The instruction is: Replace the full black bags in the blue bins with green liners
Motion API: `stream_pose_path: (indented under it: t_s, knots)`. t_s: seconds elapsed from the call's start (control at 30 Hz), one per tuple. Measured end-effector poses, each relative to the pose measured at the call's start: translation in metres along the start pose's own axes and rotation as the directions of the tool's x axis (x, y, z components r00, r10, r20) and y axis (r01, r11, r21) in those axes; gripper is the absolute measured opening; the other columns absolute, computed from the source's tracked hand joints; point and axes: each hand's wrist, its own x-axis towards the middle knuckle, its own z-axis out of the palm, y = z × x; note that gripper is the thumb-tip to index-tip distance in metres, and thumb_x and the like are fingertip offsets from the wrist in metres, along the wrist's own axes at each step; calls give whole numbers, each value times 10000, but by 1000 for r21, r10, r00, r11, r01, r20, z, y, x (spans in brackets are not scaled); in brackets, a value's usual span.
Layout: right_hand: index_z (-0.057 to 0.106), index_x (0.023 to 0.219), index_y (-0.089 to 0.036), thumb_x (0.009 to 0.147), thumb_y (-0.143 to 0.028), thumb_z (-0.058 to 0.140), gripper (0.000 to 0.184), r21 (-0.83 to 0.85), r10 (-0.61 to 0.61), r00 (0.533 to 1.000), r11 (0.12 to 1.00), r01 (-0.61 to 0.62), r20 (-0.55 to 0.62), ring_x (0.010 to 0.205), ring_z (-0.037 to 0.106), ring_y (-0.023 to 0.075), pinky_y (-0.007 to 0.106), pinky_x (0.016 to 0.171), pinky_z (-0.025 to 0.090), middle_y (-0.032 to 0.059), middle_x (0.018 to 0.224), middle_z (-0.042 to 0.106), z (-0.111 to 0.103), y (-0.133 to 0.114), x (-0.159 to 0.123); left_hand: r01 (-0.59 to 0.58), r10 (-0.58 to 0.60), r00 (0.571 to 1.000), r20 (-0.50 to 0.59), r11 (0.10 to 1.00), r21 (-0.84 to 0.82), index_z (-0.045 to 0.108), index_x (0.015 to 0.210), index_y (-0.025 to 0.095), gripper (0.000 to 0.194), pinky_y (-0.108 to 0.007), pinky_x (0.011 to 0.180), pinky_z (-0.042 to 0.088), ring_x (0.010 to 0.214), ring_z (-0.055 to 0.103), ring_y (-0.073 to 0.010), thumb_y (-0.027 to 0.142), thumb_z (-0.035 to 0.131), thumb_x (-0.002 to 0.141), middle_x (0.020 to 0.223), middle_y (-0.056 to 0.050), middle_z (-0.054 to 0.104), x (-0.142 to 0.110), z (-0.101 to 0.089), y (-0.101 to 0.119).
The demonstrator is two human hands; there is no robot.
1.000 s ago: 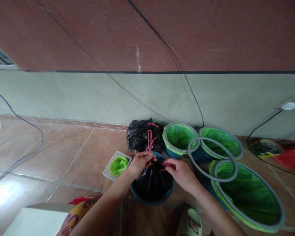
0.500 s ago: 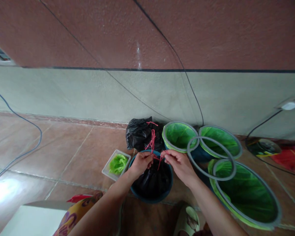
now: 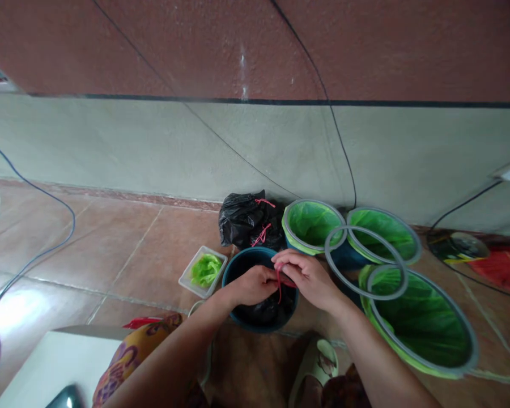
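A dark blue bucket [image 3: 226, 277] stands on the floor in front of me with a black plastic bag [image 3: 261, 315] inside it. Over the bucket my left hand [image 3: 255, 285] is closed in a pinch on a red drawstring [image 3: 279, 292] of the bag. My right hand [image 3: 302, 274] pinches the same drawstring close beside it, near the bucket's right rim. One loose end dangles below the fingers. The fingertips partly hide the string where they meet. Behind the bucket, against the wall, lie black tied bags [image 3: 242, 218] with red strings.
Right of the bucket stand three bins lined with green bags [image 3: 314, 221], with a loose grey ring [image 3: 335, 269] across them. A clear tray [image 3: 187, 283] with green plastic sits left. A white surface [image 3: 59, 362] is at lower left. Cables [image 3: 70, 212] cross the floor and wall.
Both hands have come closer together, with my left hand shifting right. The pink strings that stood up behind the hands now lie on the black bag at the back. My view has tilted slightly downward.
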Motion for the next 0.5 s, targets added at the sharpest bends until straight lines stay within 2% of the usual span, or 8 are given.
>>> stream_pose_path:
  t_s: [0.1,0.2,0.3,0.37,0.5]
  knots:
    - [674,819,-204,822,-181,460,215,62,84,995,995,-80,-58,929,617,164,301,847,470,40,1010,686,0,10,2,0,8,989,147,999,-52,742,922,161,241,-211,668,422,695,549,-129,166,543,787,760,-4,664,-3,0,6]
    - [691,854,-197,795,-211,473,227,146,218,967,969,-199,-130,838,622,157,287,744,501,47,1024,687,2,21,2,37,-24,985,172,997,-71,735,870,143,223,-204,621,399,643,515,-116,282,564,832,690,-5,628,-4,-2,9]
    - [710,890,-197,781,-276,509,242,210,313,926,940,-270,-212,857,634,171,300,727,519,66,1110,673,5,31,3,78,-64,991,115,989,-127,710,775,139,334,-198,586,381,614,489,-104,399,524,873,648,-3,596,-3,-2,7]
    - [708,963,-200,739,-277,562,278,216,331,894,937,-274,-302,926,636,192,333,790,518,78,1158,661,5,36,4,111,-102,993,62,979,-172,693,750,140,367,-196,561,370,594,477,-96,437,515,872,645,0,586,-2,-1,2]
    - [628,1153,-181,667,-272,648,496,327,368,782,919,-222,-503,1056,619,240,396,888,492,114,1176,657,-2,40,4,198,-233,968,-91,938,-285,688,765,129,345,-199,516,344,533,454,-84,415,516,853,584,14,538,2,0,-9]
